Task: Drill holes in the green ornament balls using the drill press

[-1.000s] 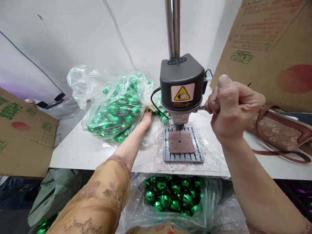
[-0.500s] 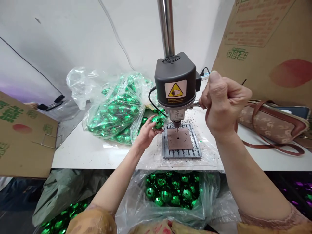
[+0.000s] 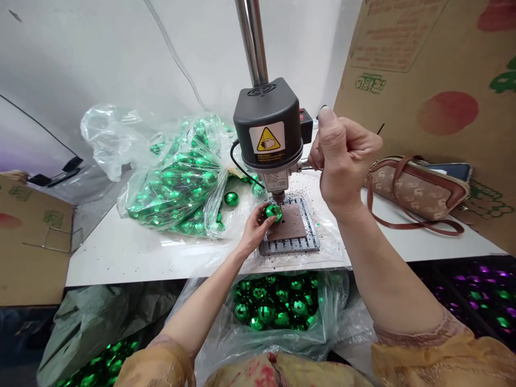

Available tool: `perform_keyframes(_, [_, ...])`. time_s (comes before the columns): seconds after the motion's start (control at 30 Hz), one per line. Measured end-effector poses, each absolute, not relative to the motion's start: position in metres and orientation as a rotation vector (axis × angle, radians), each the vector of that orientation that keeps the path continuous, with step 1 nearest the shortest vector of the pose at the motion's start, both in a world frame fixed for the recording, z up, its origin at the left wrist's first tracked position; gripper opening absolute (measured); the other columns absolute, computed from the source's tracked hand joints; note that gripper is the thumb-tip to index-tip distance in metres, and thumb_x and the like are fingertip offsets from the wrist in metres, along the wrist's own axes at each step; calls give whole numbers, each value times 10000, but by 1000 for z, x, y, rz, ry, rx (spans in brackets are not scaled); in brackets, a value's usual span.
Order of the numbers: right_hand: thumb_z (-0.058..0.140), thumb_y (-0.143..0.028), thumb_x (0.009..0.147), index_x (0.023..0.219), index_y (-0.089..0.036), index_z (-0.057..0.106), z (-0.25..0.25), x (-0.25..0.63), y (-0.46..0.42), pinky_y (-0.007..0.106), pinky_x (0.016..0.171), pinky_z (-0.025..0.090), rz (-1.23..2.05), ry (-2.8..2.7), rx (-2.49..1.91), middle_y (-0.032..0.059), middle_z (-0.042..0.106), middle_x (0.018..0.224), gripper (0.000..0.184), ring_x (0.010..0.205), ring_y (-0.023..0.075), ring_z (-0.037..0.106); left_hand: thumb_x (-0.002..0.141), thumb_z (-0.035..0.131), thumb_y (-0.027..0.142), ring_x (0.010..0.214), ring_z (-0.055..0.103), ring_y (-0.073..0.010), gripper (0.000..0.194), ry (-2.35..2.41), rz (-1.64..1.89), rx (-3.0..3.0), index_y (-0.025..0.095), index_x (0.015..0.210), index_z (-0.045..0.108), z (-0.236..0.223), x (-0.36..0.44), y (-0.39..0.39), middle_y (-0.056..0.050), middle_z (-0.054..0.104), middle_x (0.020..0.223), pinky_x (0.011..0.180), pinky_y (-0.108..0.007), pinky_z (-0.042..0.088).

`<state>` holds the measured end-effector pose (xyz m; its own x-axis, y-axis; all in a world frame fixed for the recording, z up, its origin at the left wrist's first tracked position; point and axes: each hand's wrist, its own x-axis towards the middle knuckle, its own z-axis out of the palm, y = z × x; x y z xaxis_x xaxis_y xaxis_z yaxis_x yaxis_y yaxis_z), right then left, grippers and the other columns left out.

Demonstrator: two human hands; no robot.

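Observation:
A shiny green faceted ball [image 3: 273, 213] is gripped by the fingers of my left hand [image 3: 257, 224]. The ball sits just under the chuck of a small black drill press [image 3: 268, 123], over the left part of a brown square board [image 3: 296, 226] on the slotted grey base plate [image 3: 288, 247]. Whether the ball touches the board I cannot tell. My right hand [image 3: 342, 161] is closed in a fist around the feed lever [image 3: 310, 165] at the machine's right side. Its grip hides the lever's end.
Behind my left hand lies a clear bag [image 3: 177, 183] of green balls, with a loose ball [image 3: 231, 199] beside it. Below the table edge hangs an open bag [image 3: 278, 309] of more balls. A handbag [image 3: 419, 188] and cardboard [image 3: 435, 107] stand right. Dark shavings litter the table.
My left hand has carried the green ball from beside the bag to below the drill chuck. My right hand stays on the lever. The whole view has shifted sideways.

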<state>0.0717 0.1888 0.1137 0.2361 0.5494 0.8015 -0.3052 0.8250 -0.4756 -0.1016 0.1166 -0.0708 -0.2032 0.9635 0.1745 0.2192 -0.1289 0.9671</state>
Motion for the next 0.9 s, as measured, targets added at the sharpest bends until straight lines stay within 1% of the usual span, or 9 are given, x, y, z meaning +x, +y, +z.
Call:
perform_keyframes(0.07, [658, -620, 908, 525, -200, 318, 114, 72, 188, 293, 452, 211, 593, -1198, -249, -49, 275, 495, 662, 440, 68, 243, 821, 763, 571, 1113, 680, -241, 631, 1481, 1387, 1404, 195, 1302, 604, -72, -100, 119, -123, 719, 1243, 948, -370, 540])
perform_keyframes(0.17, [622, -661, 908, 547, -209, 307, 113, 72, 188, 304, 467, 226, 570, -1219, -274, -44, 251, 509, 658, 453, 76, 235, 803, 782, 564, 1005, 683, -225, 628, 1507, 1359, 1454, 197, 1286, 622, -74, -95, 121, -109, 720, 1206, 882, -357, 547])
perform_keyframes(0.27, [561, -692, 929, 566, -218, 291, 112, 72, 189, 311, 483, 257, 548, -1254, -329, -36, 234, 523, 655, 472, 88, 239, 767, 838, 525, 902, 653, -214, 642, 1596, 1322, 1519, 214, 1295, 647, -76, -90, 120, -88, 706, 1116, 824, -359, 544])
perform_keyframes(0.33, [539, -724, 923, 569, -222, 279, 112, 72, 189, 315, 490, 284, 550, -1257, -359, -32, 235, 526, 667, 480, 95, 246, 746, 874, 483, 935, 641, -235, 631, 1688, 1314, 1588, 226, 1286, 672, -77, -86, 116, -87, 674, 1082, 851, -383, 545])
perform_keyframes(0.43, [569, -744, 896, 550, -226, 288, 113, 73, 188, 322, 484, 290, 559, -1244, -358, -28, 251, 520, 683, 475, 98, 249, 765, 876, 431, 1115, 623, -289, 581, 1710, 1331, 1675, 229, 1273, 681, -76, -82, 112, -105, 643, 1151, 980, -440, 528])
perform_keyframes(0.57, [663, -670, 883, 528, -220, 312, 111, 73, 185, 347, 464, 225, 576, -1184, -312, -29, 268, 490, 672, 438, 103, 242, 796, 855, 395, 1188, 613, -304, 561, 1647, 1301, 1690, 219, 1289, 656, -74, -82, 111, -110, 658, 1217, 1036, -464, 505])
perform_keyframes(0.7, [655, -517, 948, 510, -208, 344, 100, 71, 181, 353, 480, 179, 522, -1146, -266, -31, 280, 471, 620, 423, 101, 273, 796, 856, 379, 1199, 613, -307, 557, 1633, 1294, 1698, 221, 1289, 652, -75, -83, 112, -103, 677, 1223, 1041, -462, 499])
perform_keyframes(0.8, [627, -411, 978, 506, -187, 294, 90, 70, 180, 330, 481, 154, 491, -1125, -212, -37, 252, 477, 620, 420, 81, 288, 803, 853, 374, 1208, 611, -308, 549, 1629, 1299, 1696, 219, 1290, 649, -77, -82, 111, -106, 672, 1232, 1047, -460, 495])
perform_keyframes(0.9, [629, -401, 977, 513, -171, 234, 81, 70, 182, 306, 463, 147, 473, -1100, -165, -44, 227, 475, 651, 413, 59, 249, 811, 848, 380, 1218, 606, -311, 542, 1624, 1309, 1697, 219, 1289, 648, -79, -82, 111, -111, 658, 1250, 1052, -462, 492])
